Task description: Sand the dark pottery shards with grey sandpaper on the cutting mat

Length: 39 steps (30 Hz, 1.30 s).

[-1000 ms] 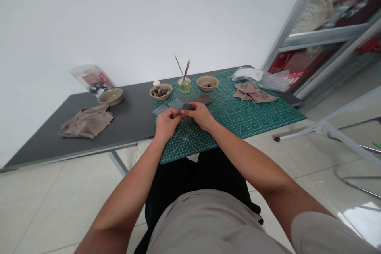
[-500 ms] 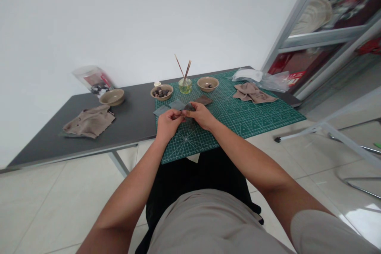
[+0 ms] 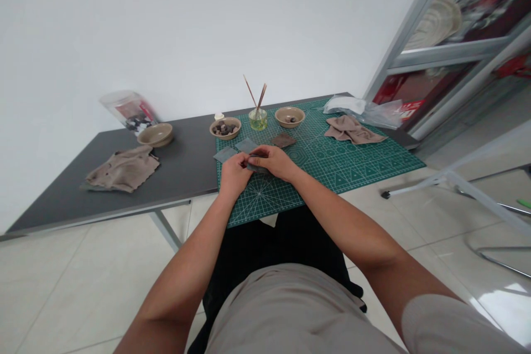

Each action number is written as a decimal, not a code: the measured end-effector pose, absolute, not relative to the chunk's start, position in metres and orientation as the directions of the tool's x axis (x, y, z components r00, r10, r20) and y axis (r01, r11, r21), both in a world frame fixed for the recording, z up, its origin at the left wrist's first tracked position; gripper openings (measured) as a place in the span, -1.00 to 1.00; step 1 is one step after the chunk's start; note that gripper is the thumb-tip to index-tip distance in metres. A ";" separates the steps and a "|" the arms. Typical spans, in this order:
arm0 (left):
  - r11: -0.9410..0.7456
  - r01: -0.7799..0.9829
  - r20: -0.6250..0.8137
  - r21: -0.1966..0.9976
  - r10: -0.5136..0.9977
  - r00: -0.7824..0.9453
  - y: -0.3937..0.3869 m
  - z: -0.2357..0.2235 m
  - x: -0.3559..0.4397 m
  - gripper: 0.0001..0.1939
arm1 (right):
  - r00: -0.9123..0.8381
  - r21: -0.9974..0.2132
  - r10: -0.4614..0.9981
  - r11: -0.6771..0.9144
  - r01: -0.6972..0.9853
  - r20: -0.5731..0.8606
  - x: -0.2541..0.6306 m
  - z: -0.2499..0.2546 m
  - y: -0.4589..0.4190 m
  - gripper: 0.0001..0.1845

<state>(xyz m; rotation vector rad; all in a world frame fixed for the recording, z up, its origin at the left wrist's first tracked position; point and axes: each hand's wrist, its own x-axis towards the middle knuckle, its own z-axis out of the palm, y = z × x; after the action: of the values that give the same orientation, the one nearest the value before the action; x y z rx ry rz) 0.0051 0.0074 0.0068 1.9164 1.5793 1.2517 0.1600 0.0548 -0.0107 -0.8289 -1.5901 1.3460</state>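
Right hand [image 3: 277, 161] is shifting toward left hand [image 3: 235, 173], clamping a mostly hidden dark piece [image 3: 257, 168]; left fingers are bunching beside it, hold unclear. Probably regripping mid-work.

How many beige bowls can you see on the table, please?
3: the left bowl on the dark tabletop; the middle bowl, holding stone-like pieces, at the left edge of the green cutting mat; the right bowl on that mat, right of the clear jar. No others show.
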 end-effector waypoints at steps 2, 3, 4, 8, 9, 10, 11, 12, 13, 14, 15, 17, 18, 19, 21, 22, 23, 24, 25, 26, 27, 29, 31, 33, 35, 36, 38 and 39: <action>-0.303 0.596 0.389 0.744 0.921 -0.018 0.007 0.007 0.005 -0.90 | -0.443 -0.986 0.881 0.149 -0.073 0.166 0.161 -0.009 0.054 -0.68; -0.299 0.588 0.384 0.752 0.923 -0.021 0.007 0.007 0.005 -0.89 | -0.443 -0.987 0.883 0.125 -0.100 0.157 0.161 -0.008 0.053 -0.67; -0.296 0.576 0.380 0.762 0.925 -0.026 0.007 0.007 0.005 -0.89 | -0.435 -0.986 0.888 0.101 -0.130 0.149 0.161 -0.007 0.052 -0.66; -0.310 0.470 0.371 0.826 0.928 -0.040 0.010 0.003 0.003 -0.88 | -0.404 -0.972 0.906 0.030 -0.235 0.125 0.163 -0.003 0.050 -0.60; -0.313 0.433 0.364 0.845 0.930 -0.039 0.010 0.001 0.003 -0.89 | -0.404 -0.968 0.907 0.017 -0.250 0.121 0.164 -0.002 0.050 -0.59; -0.312 0.399 0.355 0.862 0.934 -0.036 0.011 0.000 0.002 -0.89 | -0.403 -0.965 0.907 0.009 -0.262 0.118 0.164 -0.002 0.050 -0.59; -0.308 0.363 0.344 0.879 0.938 -0.036 0.012 -0.001 0.002 -0.89 | -0.399 -0.962 0.909 0.005 -0.273 0.119 0.165 -0.002 0.050 -0.59; -0.300 0.327 0.329 0.896 0.944 -0.035 0.012 -0.002 0.002 -0.90 | -0.392 -0.959 0.912 0.005 -0.283 0.120 0.165 -0.002 0.050 -0.60; -0.289 0.293 0.312 0.911 0.950 -0.033 0.013 -0.003 0.002 -0.91 | -0.380 -0.957 0.917 0.009 -0.290 0.124 0.165 -0.003 0.050 -0.61; -0.276 0.268 0.295 0.923 0.955 -0.032 0.013 -0.003 0.003 -0.92 | -0.362 -0.956 0.923 0.020 -0.293 0.130 0.165 -0.004 0.050 -0.61; -0.266 0.256 0.284 0.929 0.958 -0.034 0.012 -0.003 0.003 -0.94 | -0.344 -0.957 0.929 0.035 -0.289 0.138 0.165 -0.004 0.051 -0.62; -0.268 0.295 0.293 0.917 0.955 -0.042 0.011 -0.002 0.003 -0.95 | -0.324 -0.964 0.932 0.076 -0.256 0.160 0.164 -0.005 0.050 -0.64; -0.281 0.334 0.314 0.899 0.948 -0.047 0.011 -0.002 0.003 -0.93 | -0.322 -0.968 0.931 0.100 -0.230 0.173 0.163 -0.006 0.050 -0.65; -0.297 0.371 0.339 0.880 0.939 -0.052 0.010 -0.001 0.003 -0.91 | -0.325 -0.971 0.927 0.122 -0.205 0.185 0.162 -0.005 0.049 -0.66; -0.323 0.415 0.375 0.850 0.926 -0.047 0.009 -0.001 0.003 -0.89 | -0.337 -0.974 0.921 0.142 -0.178 0.196 0.161 -0.005 0.048 -0.65; -0.328 0.420 0.379 0.846 0.924 -0.042 0.009 -0.001 0.002 -0.89 | -0.338 -0.975 0.921 0.139 -0.174 0.191 0.161 -0.004 0.047 -0.63; -0.327 0.417 0.375 0.848 0.927 -0.035 0.009 0.000 0.002 -0.90 | -0.333 -0.977 0.926 0.125 -0.174 0.178 0.161 -0.004 0.047 -0.62; -0.321 0.411 0.364 0.853 0.931 -0.030 0.009 0.000 0.002 -0.91 | -0.324 -0.978 0.933 0.106 -0.177 0.160 0.161 -0.003 0.046 -0.60; -0.313 0.403 0.352 0.860 0.936 -0.025 0.009 0.001 0.002 -0.93 | -0.311 -0.980 0.940 0.089 -0.179 0.142 0.161 -0.003 0.046 -0.58; -0.303 0.393 0.339 0.868 0.940 -0.023 0.009 0.001 0.002 -0.95 | -0.297 -0.981 0.947 0.075 -0.180 0.127 0.162 -0.002 0.045 -0.57; -0.292 0.381 0.325 0.877 0.945 -0.025 0.008 0.002 0.003 -0.95 | -0.281 -0.981 0.952 0.069 -0.180 0.119 0.162 -0.002 0.045 -0.56; -0.265 0.358 0.296 0.895 0.954 -0.035 0.007 0.004 0.004 -0.97 | -0.265 -0.979 0.956 0.078 -0.186 0.127 0.161 -0.002 0.045 -0.56; -0.245 0.342 0.277 0.907 0.960 -0.046 0.007 0.005 0.005 -0.97 | -0.265 -0.976 0.952 0.100 -0.195 0.151 0.161 -0.002 0.044 -0.58; -0.238 0.340 0.271 0.910 0.961 -0.054 0.008 0.004 0.005 -0.96 | -0.256 -0.971 0.949 0.135 -0.197 0.184 0.160 -0.003 0.044 -0.61; -0.235 0.350 0.272 0.907 0.960 -0.060 0.009 0.002 0.005 -0.94 | -0.226 -0.966 0.947 0.191 -0.174 0.228 0.159 -0.005 0.044 -0.67; -0.233 0.354 0.271 0.906 0.961 -0.063 0.010 0.001 0.004 -0.93 | -0.209 -0.963 0.946 0.219 -0.156 0.249 0.159 -0.005 0.044 -0.71; -0.229 0.353 0.269 0.907 0.961 -0.068 0.012 -0.001 0.004 -0.93 | -0.201 -0.962 0.944 0.242 -0.124 0.263 0.158 -0.006 0.044 -0.76; -0.227 0.346 0.267 0.910 0.961 -0.071 0.013 -0.002 0.003 -0.92 | -0.210 -0.966 0.945 0.231 -0.115 0.251 0.159 -0.006 0.043 -0.77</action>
<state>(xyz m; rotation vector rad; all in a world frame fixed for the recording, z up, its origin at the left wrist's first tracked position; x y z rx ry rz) 0.0031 0.0129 -0.0016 1.6022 1.4219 1.3085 0.1587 0.0433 -0.0061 -0.8467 -1.4086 1.2224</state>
